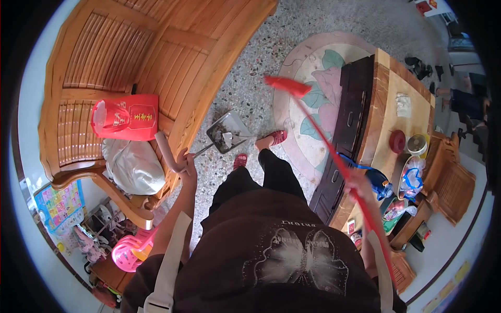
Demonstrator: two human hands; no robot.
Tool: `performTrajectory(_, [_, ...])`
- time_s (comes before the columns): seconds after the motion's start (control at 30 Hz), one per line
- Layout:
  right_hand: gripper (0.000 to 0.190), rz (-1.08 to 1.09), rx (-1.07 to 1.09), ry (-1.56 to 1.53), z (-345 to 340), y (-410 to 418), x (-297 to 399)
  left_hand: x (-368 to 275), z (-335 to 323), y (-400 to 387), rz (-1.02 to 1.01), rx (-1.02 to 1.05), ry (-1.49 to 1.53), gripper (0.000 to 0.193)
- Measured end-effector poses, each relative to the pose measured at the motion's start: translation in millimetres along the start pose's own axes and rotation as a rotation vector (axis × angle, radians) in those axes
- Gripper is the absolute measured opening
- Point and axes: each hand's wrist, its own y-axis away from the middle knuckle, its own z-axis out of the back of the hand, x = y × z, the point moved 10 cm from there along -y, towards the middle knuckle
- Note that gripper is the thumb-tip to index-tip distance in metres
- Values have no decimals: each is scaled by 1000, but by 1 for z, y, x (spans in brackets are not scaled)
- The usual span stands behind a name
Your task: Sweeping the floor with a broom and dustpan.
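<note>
My left hand (187, 164) is closed around the handle of a long-handled dustpan (239, 124). The pan lies low over the speckled floor beside the wooden bench, with dark debris and a white scrap in it. On the other side, my right hand (359, 184) grips the red stick of a broom; its red head (289, 86) is out over the floor's flower medallion, apart from the dustpan. Whether the bristles touch the floor I cannot tell.
A carved wooden bench (188, 58) bears a red bag (133, 117) and a white cushion (133, 166). At right stands a stone-topped table (385, 94) with dark drawers, a blue jug (377, 182) and bowls. A pink child's chair (127, 254) is behind left. Another person (465, 102) is far right.
</note>
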Motion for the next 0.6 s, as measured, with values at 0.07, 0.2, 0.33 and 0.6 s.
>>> performTrajectory(0.07, [48, -144, 47, -89, -42, 38, -58, 7, 5, 5, -94, 10, -27, 30])
performTrajectory(0.2, [49, -209, 149, -94, -119, 104, -132, 19, 15, 7, -192, 61, 37, 27])
performTrajectory(0.33, [48, -104, 122, 3, -152, 146, -142, 17, 25, -1, -309, 104, 96, 26])
performTrajectory(0.6, [46, 30, -186, -155, -85, 155, -122, 19, 54, 10, -318, 91, 16, 21])
